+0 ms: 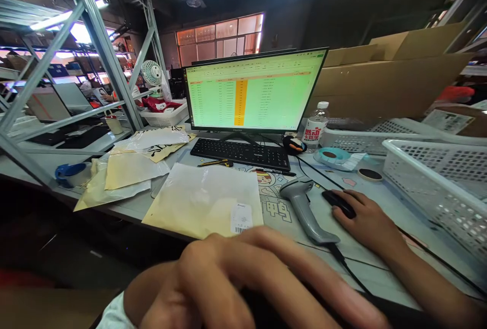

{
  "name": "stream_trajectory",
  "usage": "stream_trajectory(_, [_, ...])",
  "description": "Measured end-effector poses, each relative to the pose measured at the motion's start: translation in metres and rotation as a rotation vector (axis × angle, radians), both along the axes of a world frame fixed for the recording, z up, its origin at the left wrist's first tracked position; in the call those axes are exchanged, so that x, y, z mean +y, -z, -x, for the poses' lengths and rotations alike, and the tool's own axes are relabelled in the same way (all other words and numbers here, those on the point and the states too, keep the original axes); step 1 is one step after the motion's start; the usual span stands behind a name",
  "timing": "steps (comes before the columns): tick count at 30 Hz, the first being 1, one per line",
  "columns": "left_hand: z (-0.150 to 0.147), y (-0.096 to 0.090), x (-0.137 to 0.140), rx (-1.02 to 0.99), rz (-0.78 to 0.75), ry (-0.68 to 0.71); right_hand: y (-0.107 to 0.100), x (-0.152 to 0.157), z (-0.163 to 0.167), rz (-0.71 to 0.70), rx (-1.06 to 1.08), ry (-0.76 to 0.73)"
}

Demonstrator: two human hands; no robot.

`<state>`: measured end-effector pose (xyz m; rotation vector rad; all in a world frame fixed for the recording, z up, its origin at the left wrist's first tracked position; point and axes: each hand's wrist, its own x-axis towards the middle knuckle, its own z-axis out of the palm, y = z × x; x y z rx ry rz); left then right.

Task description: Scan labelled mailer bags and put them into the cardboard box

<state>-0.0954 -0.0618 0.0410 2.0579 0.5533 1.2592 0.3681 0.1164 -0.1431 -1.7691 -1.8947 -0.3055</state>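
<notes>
My right hand rests over a black computer mouse, fingers curved around it. Very close to the camera, my left hand hangs in front of the desk edge, fingers loosely bent and apart; nothing shows in it. Just beyond it lies a white and yellowish envelope with a barcode label at its lower right corner. Between that envelope and the mouse, a grey barcode scanner lies on the desk mat. Behind them stand a black keyboard and a monitor showing a spreadsheet with one orange column.
More envelopes are piled at left, near a blue tape dispenser. A yellow cutter lies before the keyboard. A bottle, a teal roll and white baskets line the right. Large cardboard boxes stand behind.
</notes>
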Motion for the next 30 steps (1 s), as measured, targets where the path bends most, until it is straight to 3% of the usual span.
stream_trajectory(2, [-0.015,0.002,0.023,-0.066,-0.062,0.165,-0.001,0.000,0.000,0.006,0.002,0.001])
stream_trajectory(4, [-0.018,0.012,0.042,-0.102,-0.090,0.206,-0.001,0.000,-0.001,0.010,0.005,0.002])
stream_trajectory(6, [-0.011,0.031,0.055,-0.013,-0.095,0.085,-0.001,0.000,-0.001,0.011,0.010,-0.001])
stream_trajectory(10, [0.006,0.087,0.067,0.397,-0.001,-0.218,-0.003,0.000,-0.001,0.013,0.023,-0.013])
stream_trajectory(13, [0.002,0.122,0.071,0.633,0.092,-0.257,-0.005,0.000,0.000,0.022,0.028,-0.007])
stream_trajectory(15, [-0.007,0.135,0.073,0.705,0.098,-0.282,-0.007,-0.001,-0.001,0.032,0.032,-0.005])
stream_trajectory(25, [-0.026,0.156,0.091,0.651,0.036,-0.374,0.000,0.002,-0.011,0.006,0.053,-0.021])
stream_trajectory(27, [-0.026,0.159,0.094,0.552,-0.030,-0.382,0.002,0.004,-0.013,-0.012,0.057,-0.021])
stream_trajectory(30, [-0.036,0.149,0.088,0.181,-0.121,-0.339,0.001,0.004,-0.011,-0.004,0.046,-0.034])
